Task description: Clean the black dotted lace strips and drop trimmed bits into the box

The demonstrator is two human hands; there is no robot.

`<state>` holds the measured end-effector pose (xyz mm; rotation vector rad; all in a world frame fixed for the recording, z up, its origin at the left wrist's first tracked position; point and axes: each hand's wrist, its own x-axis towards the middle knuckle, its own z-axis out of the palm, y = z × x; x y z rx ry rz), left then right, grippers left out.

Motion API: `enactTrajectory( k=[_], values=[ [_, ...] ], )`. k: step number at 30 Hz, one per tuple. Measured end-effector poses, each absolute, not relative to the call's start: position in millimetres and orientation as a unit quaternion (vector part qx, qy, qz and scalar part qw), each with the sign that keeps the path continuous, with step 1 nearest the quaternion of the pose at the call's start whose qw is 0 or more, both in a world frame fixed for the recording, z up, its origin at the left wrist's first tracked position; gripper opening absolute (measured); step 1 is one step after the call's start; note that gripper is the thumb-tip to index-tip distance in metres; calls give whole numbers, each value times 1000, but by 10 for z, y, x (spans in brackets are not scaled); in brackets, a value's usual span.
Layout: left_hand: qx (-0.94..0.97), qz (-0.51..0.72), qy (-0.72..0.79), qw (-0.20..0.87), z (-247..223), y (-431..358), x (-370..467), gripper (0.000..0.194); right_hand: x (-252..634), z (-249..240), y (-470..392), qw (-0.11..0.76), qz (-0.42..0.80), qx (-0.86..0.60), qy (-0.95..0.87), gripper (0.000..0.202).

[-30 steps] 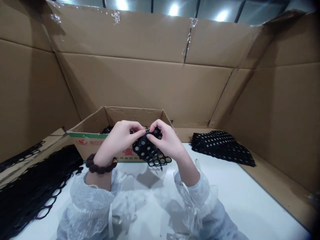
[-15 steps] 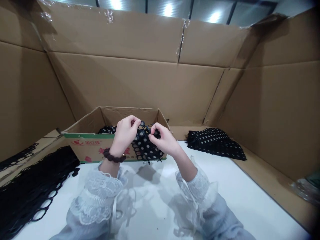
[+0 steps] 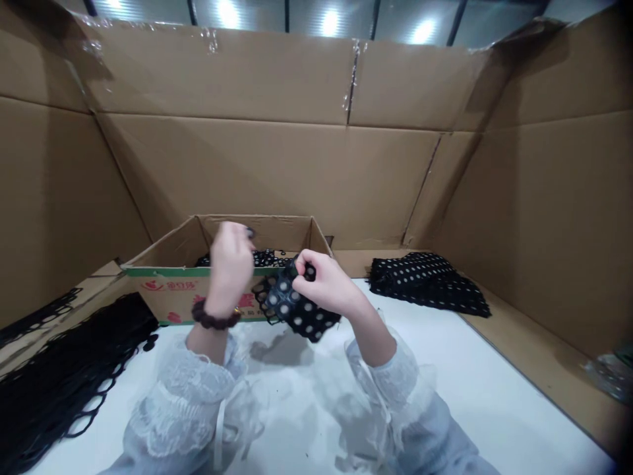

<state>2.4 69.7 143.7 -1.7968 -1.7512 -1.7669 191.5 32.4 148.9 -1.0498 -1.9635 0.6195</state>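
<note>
White worktop point(image 3: 475, 373) is carrying open carton point(image 3: 173, 300); black netting point(image 3: 69, 376) is lying left, folded dotted cloth point(image 3: 428, 284) right. Dotted black piece point(image 3: 299, 305) is hanging before carton, right hand point(image 3: 325, 280) pinching its upper edge. Left hand point(image 3: 231, 264), blurred, is pinching small dark bit point(image 3: 250, 233).

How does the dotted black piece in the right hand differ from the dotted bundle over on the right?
The held piece hangs from the right hand, while the bundle lies at rest. The held piece looks smaller; the bundle spreads wider. Both are black with pale dots.
</note>
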Motion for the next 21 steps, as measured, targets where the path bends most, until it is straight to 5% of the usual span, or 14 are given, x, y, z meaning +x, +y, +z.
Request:
enactTrajectory(
  k=[9,16,21],
  values=[
    [-621,-471,-618,101,1426,889,-456,17,2081,1595,303,525,260,-346,-733,14],
    [-813,-356,-451,-91,1643,426,-6,31,1959,1534,286,496,256,-342,-756,14],
    [-843,-291,-436,-120,1731,199,74,39,1894,1518,259,480,237,-346,-771,13]
  ],
)
